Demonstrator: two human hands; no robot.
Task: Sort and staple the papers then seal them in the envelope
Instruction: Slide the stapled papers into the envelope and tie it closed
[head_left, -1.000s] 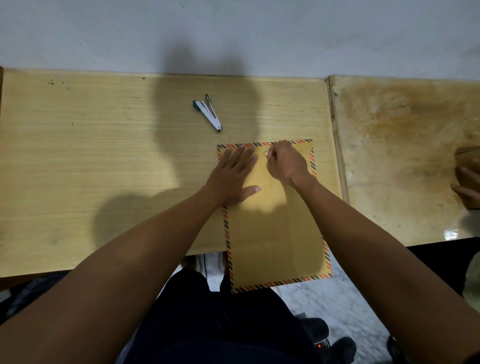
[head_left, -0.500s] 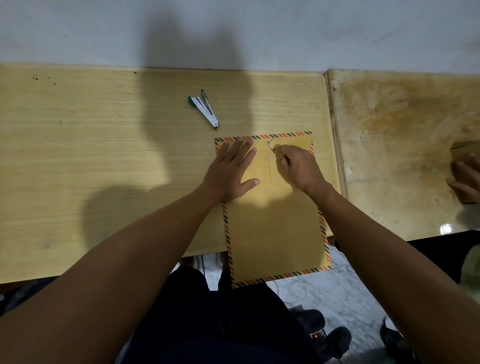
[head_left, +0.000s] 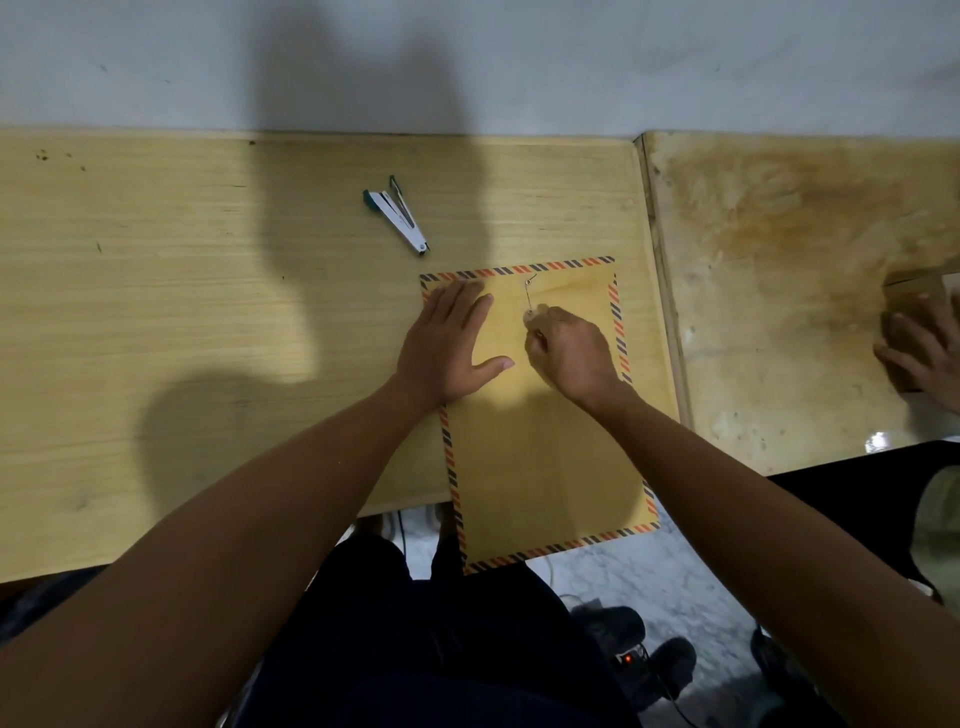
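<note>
A yellow envelope (head_left: 540, 447) with a striped orange-and-dark border lies on the wooden desk, its near end hanging over the desk's front edge. My left hand (head_left: 448, 343) presses flat on its upper left part, fingers straight. My right hand (head_left: 569, 349) has curled fingers pinching the closure string (head_left: 528, 297), which runs between two small buttons near the envelope's top. A white and teal stapler (head_left: 397, 214) lies on the desk beyond the envelope, to the left. No loose papers show.
The wooden desk (head_left: 208, 322) stretches far to the left. A second, stained table (head_left: 779, 291) adjoins on the right, where another person's hand (head_left: 922, 348) rests on a brown object. A pale wall runs behind. Shoes and cables lie on the floor below.
My right hand has drawn back toward me from the envelope's top edge to the lower button, pulling the string with it. My left hand has stayed flat on the envelope.
</note>
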